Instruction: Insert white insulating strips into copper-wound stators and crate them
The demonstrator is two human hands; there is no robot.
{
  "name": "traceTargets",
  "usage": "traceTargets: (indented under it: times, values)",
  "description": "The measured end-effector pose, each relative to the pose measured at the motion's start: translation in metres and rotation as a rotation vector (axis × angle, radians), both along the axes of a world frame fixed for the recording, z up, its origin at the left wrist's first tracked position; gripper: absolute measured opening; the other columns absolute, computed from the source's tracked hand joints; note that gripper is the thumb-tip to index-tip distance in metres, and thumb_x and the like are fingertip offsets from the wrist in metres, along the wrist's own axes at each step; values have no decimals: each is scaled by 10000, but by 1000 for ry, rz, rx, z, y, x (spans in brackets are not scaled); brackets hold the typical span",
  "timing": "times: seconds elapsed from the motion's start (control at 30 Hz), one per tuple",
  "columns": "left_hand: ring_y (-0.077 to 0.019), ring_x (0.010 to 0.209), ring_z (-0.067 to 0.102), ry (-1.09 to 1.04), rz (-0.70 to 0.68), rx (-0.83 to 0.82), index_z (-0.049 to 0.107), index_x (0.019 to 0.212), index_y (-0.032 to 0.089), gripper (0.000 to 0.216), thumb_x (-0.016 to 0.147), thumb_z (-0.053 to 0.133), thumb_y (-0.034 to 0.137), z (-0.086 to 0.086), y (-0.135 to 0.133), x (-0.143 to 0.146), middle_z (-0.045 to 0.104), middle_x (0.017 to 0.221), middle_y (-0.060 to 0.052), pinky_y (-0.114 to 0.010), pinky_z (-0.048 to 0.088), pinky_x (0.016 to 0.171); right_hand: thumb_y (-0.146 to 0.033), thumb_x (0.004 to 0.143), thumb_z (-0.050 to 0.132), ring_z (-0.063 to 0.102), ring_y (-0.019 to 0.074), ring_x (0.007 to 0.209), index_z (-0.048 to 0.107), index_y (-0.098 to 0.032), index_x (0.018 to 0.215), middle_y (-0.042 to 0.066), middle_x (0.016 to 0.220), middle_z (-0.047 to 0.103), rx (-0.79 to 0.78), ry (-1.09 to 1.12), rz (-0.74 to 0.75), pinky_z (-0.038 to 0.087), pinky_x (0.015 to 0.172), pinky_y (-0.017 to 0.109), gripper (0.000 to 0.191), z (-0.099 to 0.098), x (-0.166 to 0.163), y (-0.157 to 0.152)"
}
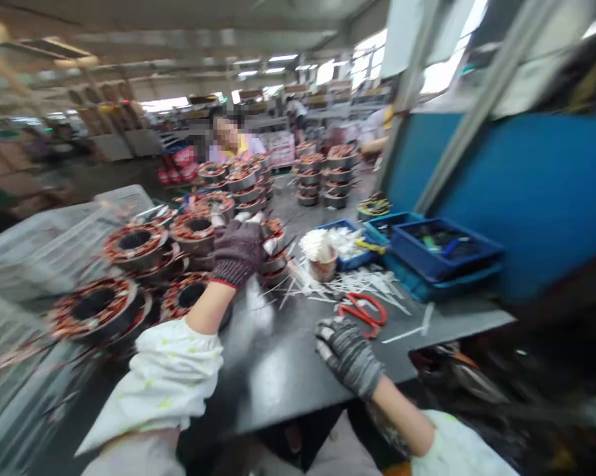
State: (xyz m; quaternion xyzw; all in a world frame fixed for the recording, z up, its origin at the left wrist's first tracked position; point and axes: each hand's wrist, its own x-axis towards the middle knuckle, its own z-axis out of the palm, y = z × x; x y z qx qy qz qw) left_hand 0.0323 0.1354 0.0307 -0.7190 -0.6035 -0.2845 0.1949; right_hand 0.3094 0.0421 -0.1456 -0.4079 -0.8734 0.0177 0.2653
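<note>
Left of centre: your left hand (238, 246), dark-gloved, fingers parted, at copper-wound ring stack (274, 266); whether it grips, cannot tell. Lower right of centre: your right hand (350, 350), fingers curled, palm hidden, contents cannot be told, just beside red scissors (378, 320). Rings probably heavy, stiff, windings easily nicked; best hold, grey outer rim. Tabletop (273, 370): front edge near lower centre, open room between your hands.

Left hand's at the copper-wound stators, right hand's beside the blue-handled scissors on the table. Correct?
Not quite: the scissors have red handles, not blue, as the head view shows. The rest holds: left hand at the copper-wound stators, right hand beside the scissors on the table.
</note>
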Motion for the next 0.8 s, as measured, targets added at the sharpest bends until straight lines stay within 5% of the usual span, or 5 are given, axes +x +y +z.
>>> traceTargets:
  times: [0.17,0.27,0.47,0.67,0.8]
  values:
    - [-364,837,669,-81,-81,-61,688,795,221,480,676,734,684,-27,66,8,677,703,-98,-662,425,983,-305,927,601,637,250,1040,731,-204,1038,89,1174,720,-120,-54,-17,473,994,412,199,17,-7,8]
    - [-352,839,664,-134,-144,34,703,851,228,532,709,700,741,-33,62,-1,651,669,-62,-663,427,990,-304,932,600,620,245,1013,729,-205,1001,84,1131,718,-162,-62,-19,466,957,406,176,24,-8,10]
    - [-335,905,671,-7,-234,28,708,960,242,374,817,697,587,-43,-47,25,732,874,-64,-671,283,1153,-288,958,576,620,251,1033,732,-191,1046,101,1120,718,-215,-65,16,464,972,411,203,31,-4,4]
    - [-308,927,678,62,-221,-343,706,943,235,258,812,756,451,-87,-151,70,738,879,-71,-624,307,1164,-285,972,541,632,272,1058,738,-152,1094,125,1151,730,-212,-45,34,493,987,446,267,25,4,6]
    - [-306,1203,624,-3,-168,-150,611,1264,238,405,881,713,322,-109,-214,73,741,1157,-92,-619,218,1221,-286,971,537,639,257,1075,739,-179,1086,118,1163,727,-18,124,-42,503,1000,445,256,19,16,-5]
